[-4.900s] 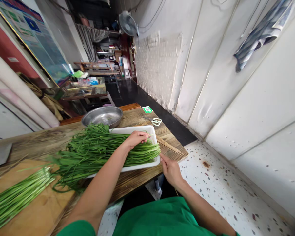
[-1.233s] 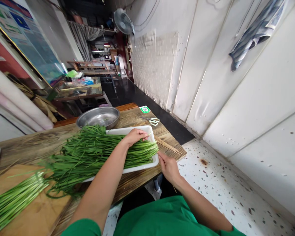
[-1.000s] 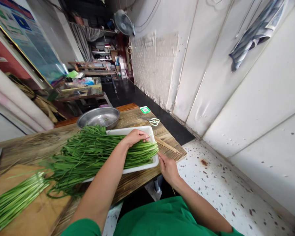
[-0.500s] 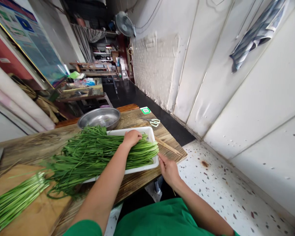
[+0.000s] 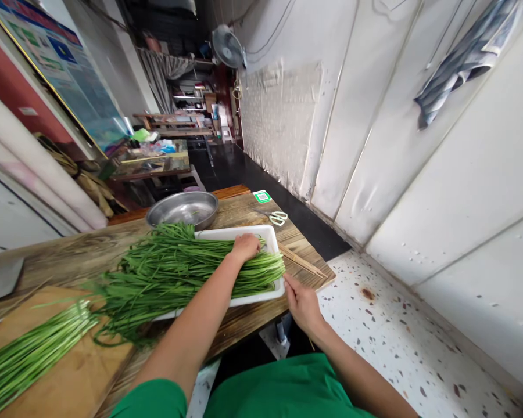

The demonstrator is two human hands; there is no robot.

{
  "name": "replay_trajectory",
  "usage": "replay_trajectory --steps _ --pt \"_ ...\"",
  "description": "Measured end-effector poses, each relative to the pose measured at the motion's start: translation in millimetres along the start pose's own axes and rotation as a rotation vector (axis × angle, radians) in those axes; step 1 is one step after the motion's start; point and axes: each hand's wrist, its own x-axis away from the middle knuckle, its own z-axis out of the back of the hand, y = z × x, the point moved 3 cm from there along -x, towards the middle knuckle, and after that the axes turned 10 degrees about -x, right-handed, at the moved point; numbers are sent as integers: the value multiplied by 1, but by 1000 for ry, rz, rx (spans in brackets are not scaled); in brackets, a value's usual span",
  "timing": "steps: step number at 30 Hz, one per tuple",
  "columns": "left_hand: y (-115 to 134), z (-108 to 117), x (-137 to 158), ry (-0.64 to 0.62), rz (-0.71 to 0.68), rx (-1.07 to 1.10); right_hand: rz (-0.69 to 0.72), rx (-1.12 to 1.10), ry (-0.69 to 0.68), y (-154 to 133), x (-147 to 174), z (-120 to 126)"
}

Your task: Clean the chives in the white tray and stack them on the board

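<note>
L hand (image 5: 246, 248) rests over the green stalks (image 5: 169, 267) near their pale ends; fingers curled, grip on stalks can't be confirmed. Stalks lie in the white tray (image 5: 218, 233) on the bench (image 5: 82, 247), leaf ends overhanging. R hand (image 5: 303, 300) is at the tray's R end, just beside the stalk tips; can't tell if its fingers clamp anything. Adj. items: board (image 5: 100, 360) w/ 2nd bundle (image 5: 35, 348), L; steel bowl (image 5: 178, 208), rear; scissors (image 5: 278, 218), rear R.
</note>
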Motion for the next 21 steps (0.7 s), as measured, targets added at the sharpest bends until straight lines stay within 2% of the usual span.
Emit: replay_trajectory --steps 3,7,12,17,21 --pt "-4 -1 0 30 21 32 3 -1 -5 -1 1 1" --pt "-9 5 0 147 98 99 -6 4 -4 -1 1 1" --pt "-7 10 -2 132 175 50 -3 14 -9 -2 1 2" --pt "-4 12 0 142 157 -11 15 24 -8 -4 0 2" --pt "-6 13 3 183 118 45 12 28 -5 -5 -1 3"
